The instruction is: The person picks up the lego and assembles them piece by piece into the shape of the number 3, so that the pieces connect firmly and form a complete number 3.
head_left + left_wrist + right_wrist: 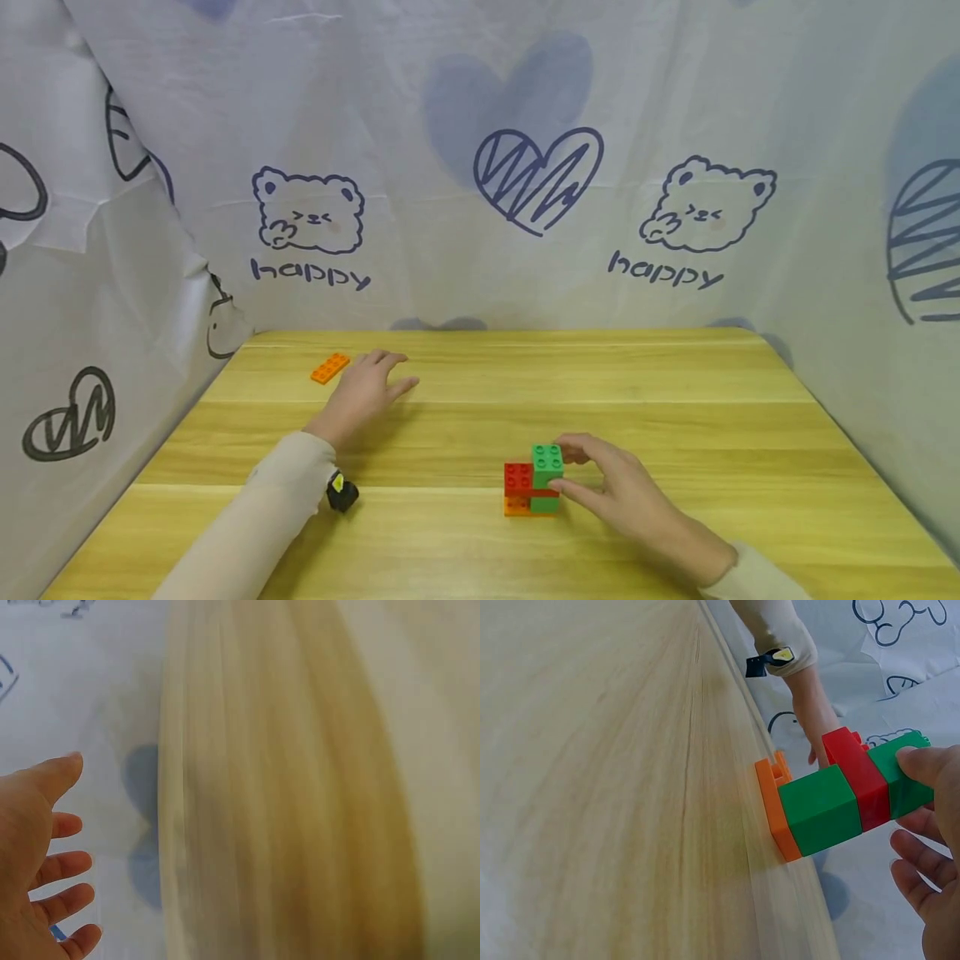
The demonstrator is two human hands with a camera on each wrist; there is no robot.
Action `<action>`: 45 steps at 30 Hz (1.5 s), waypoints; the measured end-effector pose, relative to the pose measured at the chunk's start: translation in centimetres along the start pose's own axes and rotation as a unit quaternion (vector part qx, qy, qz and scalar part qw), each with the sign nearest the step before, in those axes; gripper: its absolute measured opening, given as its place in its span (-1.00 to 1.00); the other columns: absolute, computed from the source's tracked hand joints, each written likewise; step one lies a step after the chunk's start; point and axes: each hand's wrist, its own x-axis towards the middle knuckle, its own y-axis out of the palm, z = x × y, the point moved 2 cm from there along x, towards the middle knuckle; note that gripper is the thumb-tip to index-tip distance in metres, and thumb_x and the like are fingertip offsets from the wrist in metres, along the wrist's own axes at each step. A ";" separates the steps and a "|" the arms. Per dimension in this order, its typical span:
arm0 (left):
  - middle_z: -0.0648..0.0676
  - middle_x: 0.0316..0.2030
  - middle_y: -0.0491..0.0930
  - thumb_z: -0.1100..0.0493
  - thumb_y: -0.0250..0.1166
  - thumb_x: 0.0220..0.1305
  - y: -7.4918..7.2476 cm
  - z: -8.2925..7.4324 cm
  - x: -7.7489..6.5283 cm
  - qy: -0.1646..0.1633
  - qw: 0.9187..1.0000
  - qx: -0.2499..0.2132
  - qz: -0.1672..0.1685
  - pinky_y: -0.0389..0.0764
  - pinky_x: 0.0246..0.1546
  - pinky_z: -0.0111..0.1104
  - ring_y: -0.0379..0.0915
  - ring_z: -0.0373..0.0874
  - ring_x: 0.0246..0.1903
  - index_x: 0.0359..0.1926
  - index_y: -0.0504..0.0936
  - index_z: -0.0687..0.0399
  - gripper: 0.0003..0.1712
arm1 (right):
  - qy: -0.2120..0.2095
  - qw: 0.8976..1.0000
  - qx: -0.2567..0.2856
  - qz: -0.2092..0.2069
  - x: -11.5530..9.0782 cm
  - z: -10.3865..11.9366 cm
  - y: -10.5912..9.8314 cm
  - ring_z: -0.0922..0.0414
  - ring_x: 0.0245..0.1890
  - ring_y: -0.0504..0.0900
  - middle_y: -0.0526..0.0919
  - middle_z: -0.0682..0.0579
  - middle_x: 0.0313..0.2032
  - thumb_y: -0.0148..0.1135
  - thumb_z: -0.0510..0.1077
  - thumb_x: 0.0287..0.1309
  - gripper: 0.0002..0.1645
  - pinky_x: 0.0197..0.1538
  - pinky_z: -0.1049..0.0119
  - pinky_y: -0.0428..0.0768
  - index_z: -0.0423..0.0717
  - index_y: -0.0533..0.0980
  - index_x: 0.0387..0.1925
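My right hand (633, 492) pinches the upper green brick (547, 467) of a small toy-brick stack, thumb on its near side and index finger behind. Below that brick is a red brick (517, 480), then a lower green brick (544, 504), with a thin orange plate (775, 814) at the bottom. The red brick reaches out to the left past both green ones. Over the far left of the table, my left hand (363, 392) is empty, its fingers spread and pointing right. Just left of it lies a loose orange studded plate (330, 368).
The wooden table (660, 400) ends at a white cloth (420, 217) with printed hearts and bears, which hangs behind and along both sides. A black wrist camera (342, 493) sits by my left cuff.
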 end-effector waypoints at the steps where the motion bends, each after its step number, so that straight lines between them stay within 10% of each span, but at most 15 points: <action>1: 0.28 0.19 0.43 -0.17 0.17 0.39 0.0 0.3 0.2 -0.004 1.000 -0.003 -0.001 0.27 0.22 0.11 0.30 0.26 0.19 0.29 0.45 0.18 -0.35 | 0.000 1.000 0.000 -0.001 0.0 0.0 0.0 0.15 -0.08 0.60 0.63 0.21 -0.04 0.30 0.13 0.21 -0.46 -0.14 0.28 0.63 0.04 0.48 0.16; 27: 0.46 0.35 0.10 -0.26 0.04 0.43 0.2 10.0 1.6 -0.172 0.984 -0.043 0.026 0.09 0.09 0.39 -0.04 0.51 0.27 0.45 0.17 0.23 -0.17 | -0.006 1.000 0.011 -0.004 0.0 -0.2 0.0 0.12 -0.09 0.63 0.63 0.28 -0.07 0.34 0.13 0.16 -0.48 -0.14 0.16 0.65 0.08 0.50 0.12; 45: 0.55 0.23 0.19 -0.15 0.11 0.39 -0.2 11.9 1.3 -0.252 0.967 -0.036 0.026 0.18 0.04 0.34 0.08 0.52 0.17 0.37 0.24 0.39 -0.20 | -0.010 1.000 0.006 -0.005 0.0 -0.3 -0.2 0.07 -0.12 0.62 0.65 0.21 -0.09 0.32 0.10 0.20 -0.51 -0.20 0.19 0.65 0.08 0.49 0.13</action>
